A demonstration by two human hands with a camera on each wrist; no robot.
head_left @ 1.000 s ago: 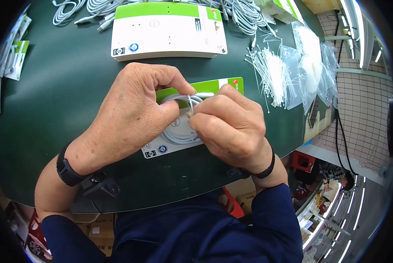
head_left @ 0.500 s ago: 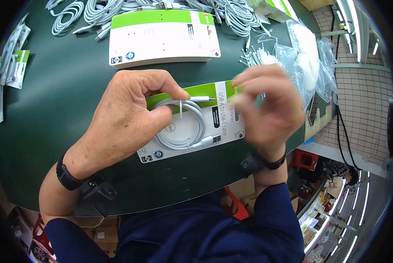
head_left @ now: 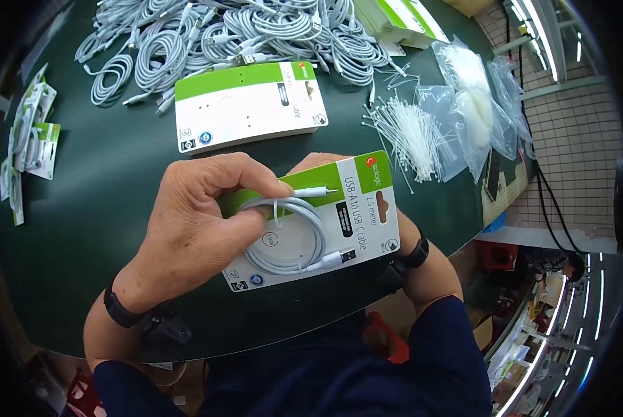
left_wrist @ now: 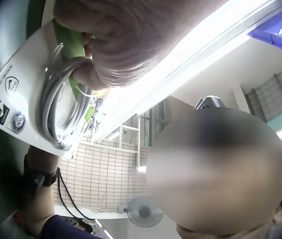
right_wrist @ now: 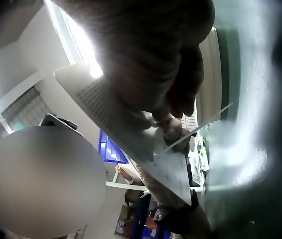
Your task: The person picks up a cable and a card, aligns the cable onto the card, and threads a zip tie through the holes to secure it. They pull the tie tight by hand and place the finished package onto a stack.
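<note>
Above the near edge of the dark green counter (head_left: 103, 208), a white-and-green backing card (head_left: 356, 222) is held lifted and tilted toward the head camera; a coiled white USB cable (head_left: 287, 236) lies against its face, a thin white tie (head_left: 275, 210) across the top of the coil; the left hand (head_left: 193, 229) grips the card's left end — thumb curled over the coil, index finger curled along the green strip beside one plug; the right hand (head_left: 311, 162) is behind the card, only fingertips showing over the top edge and the wrist below the right end; the right wrist view shows its fingers curled against the card's back, pinching it; further back on the counter lies a stack of blank cards (head_left: 249, 104), well apart from the hands; beyond it a heap of loose white cables (head_left: 256, 31); to the right a bundle of white ties (head_left: 412, 132) spilling from clear bags (head_left: 474, 97); finished packs (head_left: 30, 139) lie at the left edge.
</note>
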